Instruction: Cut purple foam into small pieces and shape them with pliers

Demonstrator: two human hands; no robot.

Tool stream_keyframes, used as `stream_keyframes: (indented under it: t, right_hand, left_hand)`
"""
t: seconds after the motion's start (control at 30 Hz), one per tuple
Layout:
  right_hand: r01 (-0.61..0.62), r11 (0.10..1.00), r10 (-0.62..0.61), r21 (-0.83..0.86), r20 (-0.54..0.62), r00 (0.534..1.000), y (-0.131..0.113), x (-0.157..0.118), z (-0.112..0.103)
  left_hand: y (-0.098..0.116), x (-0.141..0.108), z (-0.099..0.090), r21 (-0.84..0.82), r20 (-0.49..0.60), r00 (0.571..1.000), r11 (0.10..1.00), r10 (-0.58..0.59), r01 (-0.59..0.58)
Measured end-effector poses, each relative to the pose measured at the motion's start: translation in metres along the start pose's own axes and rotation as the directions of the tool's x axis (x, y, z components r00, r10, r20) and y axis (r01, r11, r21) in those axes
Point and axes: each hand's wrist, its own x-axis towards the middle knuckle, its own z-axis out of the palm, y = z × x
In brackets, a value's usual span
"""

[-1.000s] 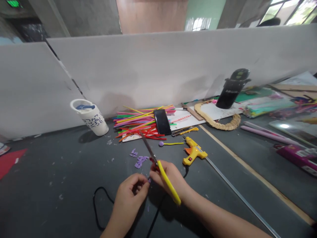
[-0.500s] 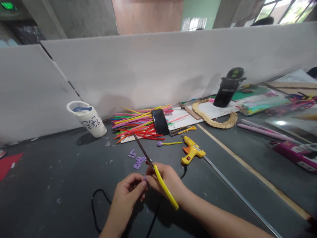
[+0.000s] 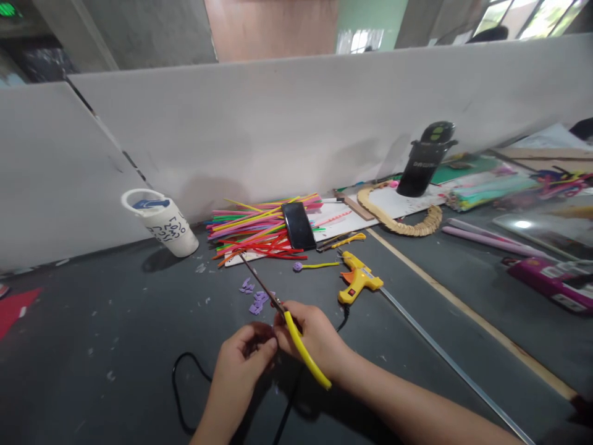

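My right hand (image 3: 310, 334) is closed around yellow-handled scissors (image 3: 308, 355), whose dark blades point up and to the left, away from me. Against its fingertips, my left hand (image 3: 245, 355) is pinched closed on a tiny purple piece (image 3: 273, 332), mostly hidden by the fingers. Just beyond the hands, several small purple cut pieces (image 3: 260, 301) lie on the dark table. Further off lies a yellow-green stem with a purple ball (image 3: 298, 266) at one end. To the right of the hands rests a yellow glue gun (image 3: 359, 278) with a long clear glue stick in its back.
Colourful pipe cleaners (image 3: 250, 225) and a black phone (image 3: 299, 225) lie by the white partition (image 3: 278, 123). A white cup (image 3: 169, 228) stands left, a black bottle (image 3: 426, 161) right. A black cable (image 3: 175, 383) loops beside my left hand. A wooden strip (image 3: 463, 303) crosses the table.
The scissors' blades have swung slightly to the left. My fingertips have closed in together, so less of the purple piece shows. The camera view has shifted a little.
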Motion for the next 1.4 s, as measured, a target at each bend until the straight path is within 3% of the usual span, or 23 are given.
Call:
stream_keyframes:
  t: [0.17, 0.33, 0.5, 0.6, 0.7, 0.77, 1.13, 1.4]
  right_hand:
    - [0.016, 1.000, -0.016, -0.007, 0.017, 1.000, -0.002, -0.001, 0.001]
    - [0.038, 0.999, -0.038, -0.008, 0.042, 0.998, -0.005, -0.001, -0.004]
    - [0.066, 0.997, -0.064, -0.029, 0.085, 0.994, -0.012, -0.005, -0.014]
    - [0.089, 0.974, -0.071, -0.207, 0.094, 0.993, -0.014, -0.009, -0.014]
    - [0.146, 0.889, -0.099, -0.433, 0.129, 0.987, -0.013, -0.012, -0.009]
    - [0.172, 0.855, -0.105, -0.489, 0.160, 0.981, -0.012, -0.014, -0.006]
    - [0.174, 0.838, -0.092, -0.518, 0.180, 0.979, -0.016, -0.021, -0.001]
    - [0.175, 0.821, -0.098, -0.544, 0.168, 0.981, -0.015, -0.020, -0.001]
  left_hand:
    - [-0.001, -0.002, 0.005, -0.073, -0.061, 0.998, 0.997, -0.024, 0.020]
    - [0.001, -0.003, 0.004, -0.129, -0.049, 0.998, 0.991, -0.050, 0.043]
    - [0.009, -0.007, -0.006, -0.222, -0.124, 0.992, 0.974, 0.009, -0.037]
    - [0.015, -0.009, -0.012, -0.297, -0.197, 0.979, 0.948, 0.055, -0.113]
    - [0.018, -0.012, -0.016, -0.327, -0.223, 0.971, 0.932, 0.087, -0.159]
    - [0.019, -0.013, -0.017, -0.336, -0.232, 0.967, 0.924, 0.108, -0.184]
    - [0.024, -0.018, -0.015, -0.432, -0.256, 0.965, 0.887, 0.051, -0.162]
    - [0.018, -0.018, -0.020, -0.383, -0.283, 0.959, 0.913, 0.026, -0.138]
